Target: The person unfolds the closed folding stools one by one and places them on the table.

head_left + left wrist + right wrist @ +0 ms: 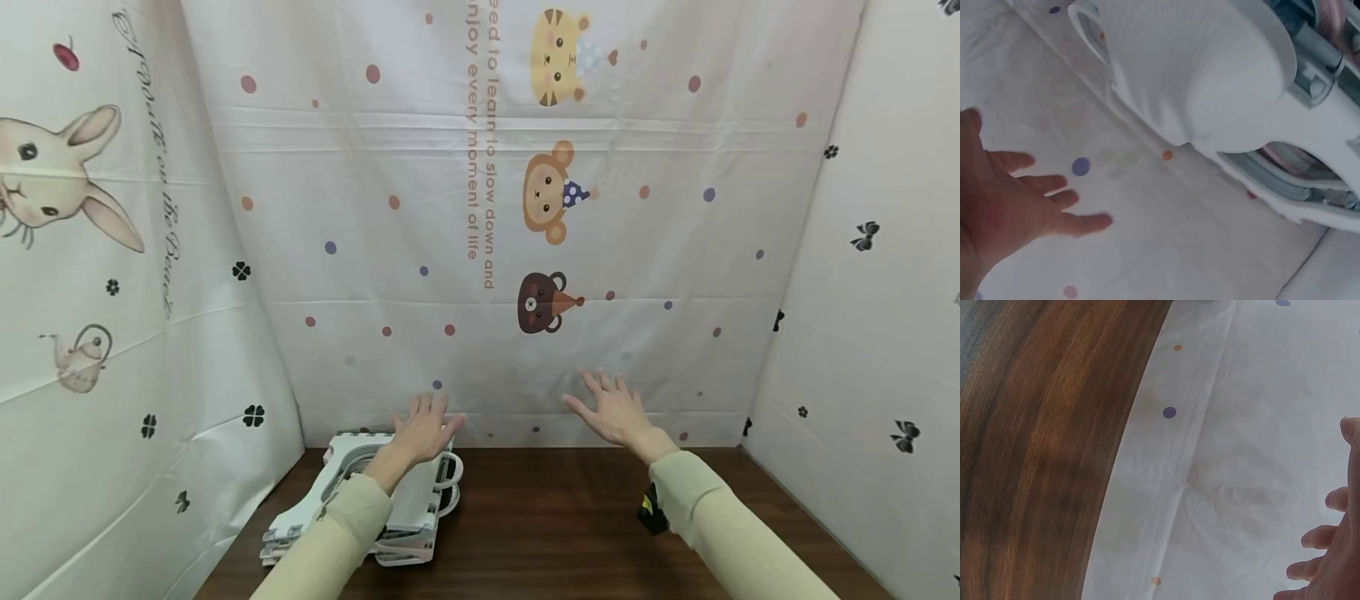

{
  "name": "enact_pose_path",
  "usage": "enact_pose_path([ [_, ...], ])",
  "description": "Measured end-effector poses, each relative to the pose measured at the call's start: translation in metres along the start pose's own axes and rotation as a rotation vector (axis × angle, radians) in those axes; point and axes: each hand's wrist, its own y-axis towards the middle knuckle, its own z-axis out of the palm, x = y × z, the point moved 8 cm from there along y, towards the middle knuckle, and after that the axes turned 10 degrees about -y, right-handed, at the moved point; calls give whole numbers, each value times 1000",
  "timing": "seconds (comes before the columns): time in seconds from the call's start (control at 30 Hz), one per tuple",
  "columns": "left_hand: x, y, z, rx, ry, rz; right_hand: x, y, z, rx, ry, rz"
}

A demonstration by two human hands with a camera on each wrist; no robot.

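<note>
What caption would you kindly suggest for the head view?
Left hand and right hand outstretched before a printed backdrop, with white plastic item and brown tabletop below.

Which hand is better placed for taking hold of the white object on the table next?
Likely the left hand: it is empty and near the white object; the right hand, also empty, is farther from it.

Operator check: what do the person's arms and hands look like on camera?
The left sleeve and right sleeve are long, plain and pale yellow-green, with soft wrinkles. The left hand and right hand are bare: no gloves or rings show.
</note>
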Motion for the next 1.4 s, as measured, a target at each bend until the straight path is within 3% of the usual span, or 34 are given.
enact_pose_path([
  [0.23,-1,-17,-8,39,270,68,-2,-2,0,14,8,2],
  [0.37,5,-30,-19,112,283,64,-5,-2,-3,18,9,1],
  [0.43,13,-38,-26,173,282,28,-6,-1,-4,13,9,3],
  [0.57,37,-60,-33,355,309,-123,-7,-2,-5,-1,17,1],
  [0.7,61,-79,-27,497,387,-232,-9,0,-5,3,3,-4],
  [0.77,70,-85,-20,509,400,-235,-9,-1,-5,11,-8,-2],
  [0.97,90,-92,-2,428,299,-172,-10,-2,-8,12,-1,6],
  [1.23,101,-90,2,369,146,-127,-19,-3,-12,8,7,8],
  [1.4,105,-87,7,385,74,-60,-23,-7,-12,18,16,4],
])
